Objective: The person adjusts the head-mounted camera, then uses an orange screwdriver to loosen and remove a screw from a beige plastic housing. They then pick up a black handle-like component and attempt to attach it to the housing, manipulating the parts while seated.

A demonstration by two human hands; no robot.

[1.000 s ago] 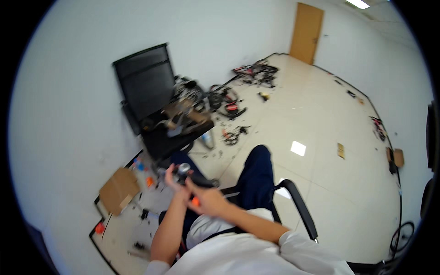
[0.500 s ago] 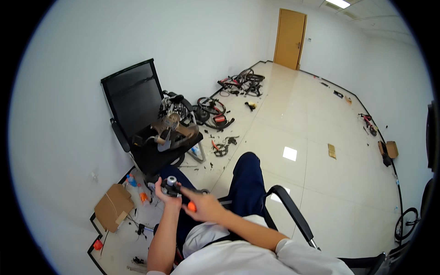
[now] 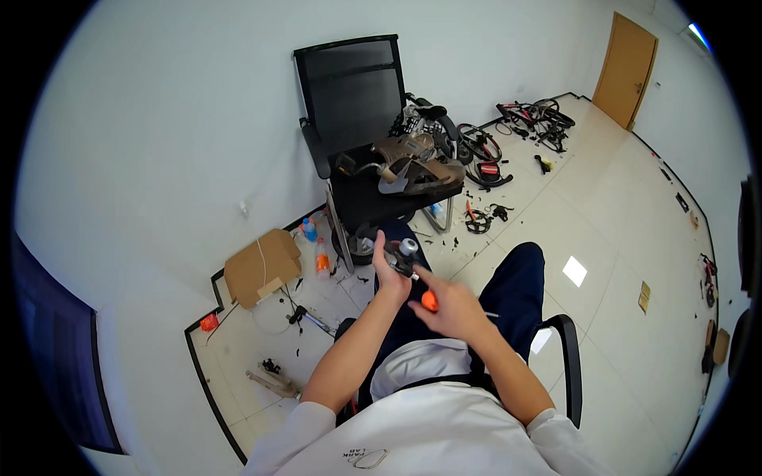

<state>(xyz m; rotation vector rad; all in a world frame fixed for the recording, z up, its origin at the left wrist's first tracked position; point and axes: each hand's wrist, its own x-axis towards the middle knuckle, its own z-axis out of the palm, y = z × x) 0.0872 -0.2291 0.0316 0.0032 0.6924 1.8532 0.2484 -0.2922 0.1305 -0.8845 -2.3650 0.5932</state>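
My left hand (image 3: 393, 278) is closed round a dark mechanical part (image 3: 402, 258) with a round silver cap (image 3: 409, 247) on top, held over my lap. Its exact kind is too small to tell. My right hand (image 3: 458, 311) grips an orange-handled screwdriver (image 3: 429, 301), the thin metal shaft sticking out behind the palm. Its forefinger reaches to the lower right side of the dark part. Just beyond my hands, a black mesh chair (image 3: 353, 95) bears a brown and grey bulky metal piece (image 3: 417, 163) and several bicycle parts.
Left of my legs lie a cardboard piece (image 3: 262, 268), a blue-labelled bottle (image 3: 309, 230), an orange-labelled bottle (image 3: 322, 260) and a pale forked frame piece (image 3: 274, 384). Bicycle wheels and frames (image 3: 540, 119) line the wall. My chair's armrest (image 3: 570, 365) is at the right.
The view has swung left, so the room appears farther right. Both hands remain together at the dark part, and the screwdriver is still in my right hand.
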